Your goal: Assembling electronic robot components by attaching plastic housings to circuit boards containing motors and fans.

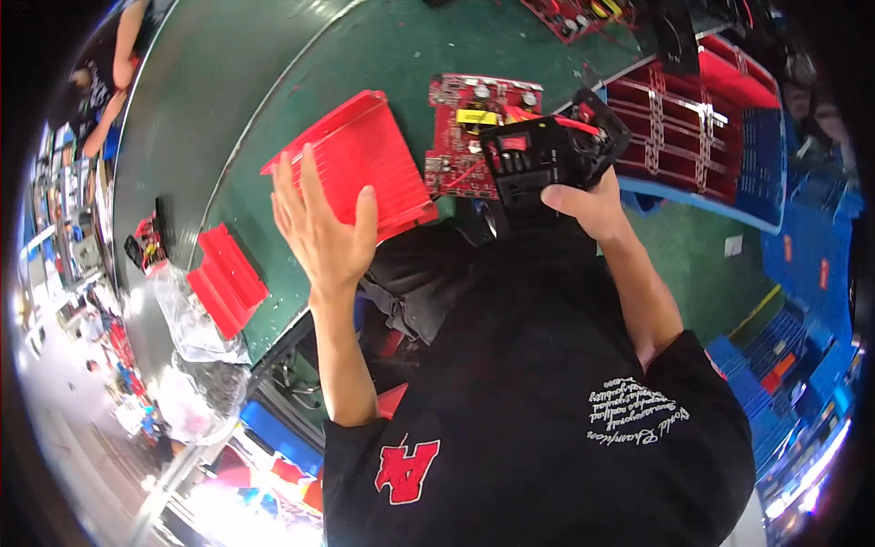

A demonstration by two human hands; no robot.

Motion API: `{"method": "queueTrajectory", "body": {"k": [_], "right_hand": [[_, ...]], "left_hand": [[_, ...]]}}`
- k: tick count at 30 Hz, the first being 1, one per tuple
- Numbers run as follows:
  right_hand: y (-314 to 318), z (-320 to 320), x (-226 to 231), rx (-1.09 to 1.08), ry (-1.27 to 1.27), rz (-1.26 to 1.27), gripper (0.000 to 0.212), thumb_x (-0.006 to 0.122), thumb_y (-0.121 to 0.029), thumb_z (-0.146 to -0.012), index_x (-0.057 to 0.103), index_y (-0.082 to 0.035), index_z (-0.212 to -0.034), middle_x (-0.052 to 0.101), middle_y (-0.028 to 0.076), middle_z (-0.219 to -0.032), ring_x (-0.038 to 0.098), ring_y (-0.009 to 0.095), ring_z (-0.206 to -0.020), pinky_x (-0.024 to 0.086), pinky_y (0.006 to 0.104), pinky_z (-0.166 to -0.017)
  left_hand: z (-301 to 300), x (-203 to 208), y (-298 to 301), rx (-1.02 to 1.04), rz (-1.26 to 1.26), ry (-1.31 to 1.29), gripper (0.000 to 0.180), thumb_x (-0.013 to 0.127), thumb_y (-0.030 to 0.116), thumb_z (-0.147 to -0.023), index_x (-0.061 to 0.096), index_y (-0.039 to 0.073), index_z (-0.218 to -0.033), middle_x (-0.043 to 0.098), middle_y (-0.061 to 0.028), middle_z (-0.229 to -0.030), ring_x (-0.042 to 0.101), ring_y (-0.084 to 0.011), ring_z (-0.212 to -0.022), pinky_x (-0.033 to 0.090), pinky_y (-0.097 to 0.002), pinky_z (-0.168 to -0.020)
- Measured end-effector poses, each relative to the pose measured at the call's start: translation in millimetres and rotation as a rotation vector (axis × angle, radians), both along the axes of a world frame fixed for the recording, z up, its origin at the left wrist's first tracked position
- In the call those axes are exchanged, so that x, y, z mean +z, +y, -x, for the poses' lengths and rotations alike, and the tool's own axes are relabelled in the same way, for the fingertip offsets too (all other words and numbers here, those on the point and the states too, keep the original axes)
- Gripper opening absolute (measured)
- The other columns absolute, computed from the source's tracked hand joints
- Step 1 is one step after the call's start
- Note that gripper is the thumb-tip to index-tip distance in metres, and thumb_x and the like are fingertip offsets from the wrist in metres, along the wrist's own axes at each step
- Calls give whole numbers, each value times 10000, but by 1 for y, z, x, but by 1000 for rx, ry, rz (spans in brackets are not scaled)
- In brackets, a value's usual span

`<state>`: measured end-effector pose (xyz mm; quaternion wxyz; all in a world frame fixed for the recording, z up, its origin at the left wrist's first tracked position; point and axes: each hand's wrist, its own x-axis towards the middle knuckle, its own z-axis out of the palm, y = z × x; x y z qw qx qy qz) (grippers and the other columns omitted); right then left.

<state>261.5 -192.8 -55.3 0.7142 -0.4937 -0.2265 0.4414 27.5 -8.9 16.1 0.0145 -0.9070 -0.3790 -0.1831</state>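
My left hand [326, 228] is spread, palm down, over the near left side of a red ribbed metal housing [365, 146]; whether it touches the metal I cannot tell. In my right hand [592, 205] is a black plastic panel [524, 173] with slots and sockets, its thumb lying on the near edge. Red wires run from the panel's far side. Partly beneath the panel lies a red circuit board [453, 123] with a yellow-wrapped component and several capacitors. The panel covers the board's right part, so how the two join is hidden.
A smaller red bent cover [228, 281] lies left beside clear plastic bags [187, 314]. A blue crate [761, 169] with upright red boards stands at the right. Another red board [579, 14] sits at the far edge of the green table [264, 173]. Another person's arms [114, 91] show far left.
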Motion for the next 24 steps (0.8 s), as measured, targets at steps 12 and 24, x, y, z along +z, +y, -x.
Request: {"method": "queueTrajectory", "body": {"k": [12,24], "right_hand": [[7,-11,26,234,-5,82,789,846,-58,-612,474,-27,-1307,510,60,-1272,499,182,-1188,399,357,-1028],[8,-10,23,167,-9,-72,681,825,-40,-680,514,39,-1281,616,70,-1176,563,137,-1055,447,307,-954]], "left_hand": [[1,-1,7,-100,215,27,674,632,297,-802,467,49,-1407,258,-302,-1512,353,-468,-1344,316,-517,-1073],[0,-3,8,-122,225,18,639,638,302,-805,508,32,-1369,267,-309,-1505,348,-465,-1353,306,-516,-1086]]}}
